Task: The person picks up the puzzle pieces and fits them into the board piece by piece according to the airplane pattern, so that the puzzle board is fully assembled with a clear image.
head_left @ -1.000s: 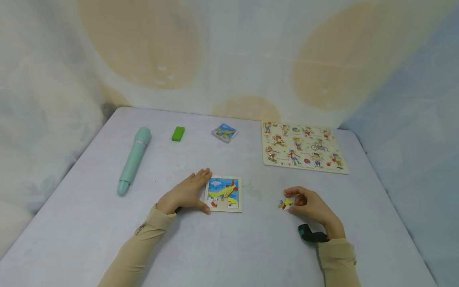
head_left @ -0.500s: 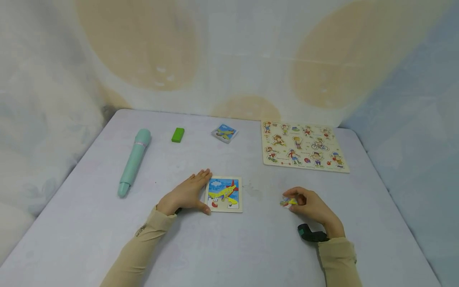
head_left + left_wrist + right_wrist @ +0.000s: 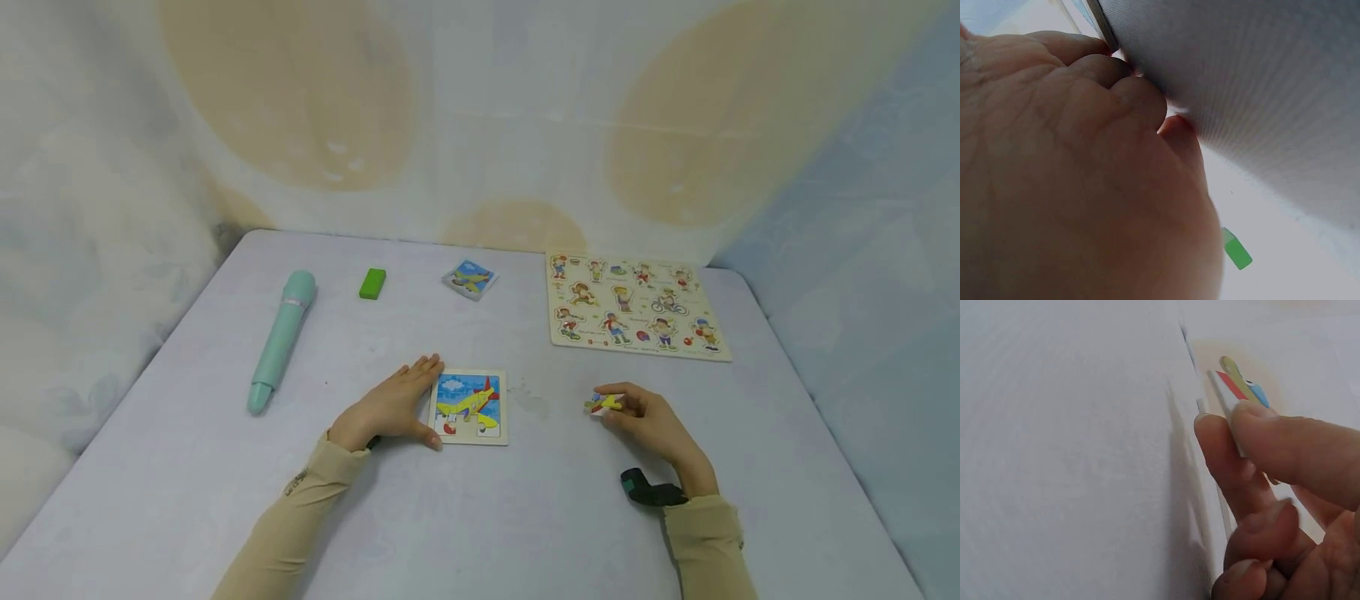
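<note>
In the head view, a small square jigsaw puzzle with a yellow aeroplane on blue sky lies in a pale wooden frame (image 3: 504,417); bare wood shows at its lower side. My left hand (image 3: 386,408) rests at the frame's left edge, fingers stretched out, thumb by the near left corner. To the right, my right hand (image 3: 652,423) pinches a jigsaw piece (image 3: 602,404) printed in yellow, red and blue. From the right wrist view, thumb and index finger grip this piece (image 3: 1235,389), tilted on edge, other fingers curled below.
A wooden peg puzzle board (image 3: 633,308) with several children figures lies at the back right. Behind the frame is a small aeroplane picture card (image 3: 471,278). A green block (image 3: 372,283) and a mint-green microphone-shaped stick (image 3: 281,342) lie to the left.
My right hand has turned the jigsaw piece between its fingers and shifted it slightly away from me. My left hand and the framed puzzle have stayed in place.
</note>
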`<action>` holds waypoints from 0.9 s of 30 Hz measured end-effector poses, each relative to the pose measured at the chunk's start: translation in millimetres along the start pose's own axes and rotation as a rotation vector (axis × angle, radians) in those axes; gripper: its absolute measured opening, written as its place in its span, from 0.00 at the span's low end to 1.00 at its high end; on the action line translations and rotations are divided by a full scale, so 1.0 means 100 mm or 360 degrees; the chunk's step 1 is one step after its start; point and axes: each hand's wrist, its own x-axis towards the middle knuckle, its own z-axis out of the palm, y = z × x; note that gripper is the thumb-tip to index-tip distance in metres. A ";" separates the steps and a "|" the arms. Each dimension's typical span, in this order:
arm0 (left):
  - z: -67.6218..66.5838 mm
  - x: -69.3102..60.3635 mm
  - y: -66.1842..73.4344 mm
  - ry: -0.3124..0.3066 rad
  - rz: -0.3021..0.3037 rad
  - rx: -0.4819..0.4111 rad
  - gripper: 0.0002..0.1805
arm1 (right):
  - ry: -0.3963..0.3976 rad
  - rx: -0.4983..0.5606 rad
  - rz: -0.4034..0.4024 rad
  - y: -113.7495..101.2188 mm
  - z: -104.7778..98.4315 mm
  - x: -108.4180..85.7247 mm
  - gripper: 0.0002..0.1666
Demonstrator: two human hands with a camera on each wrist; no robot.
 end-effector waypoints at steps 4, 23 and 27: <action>0.01 0.00 0.00 0.0016 0.0005 -0.0002 0.66 | 0.0005 0.0070 0.0082 -0.05 -0.02 0.04 0.22; -0.01 -0.01 0.02 0.0015 0.0009 -0.0006 0.66 | -0.0078 0.0191 0.0044 -0.37 0.20 0.37 0.17; -0.02 -0.01 0.02 0.0016 0.0001 -0.0009 0.66 | -0.0095 0.0229 -0.0012 -0.48 0.27 0.46 0.16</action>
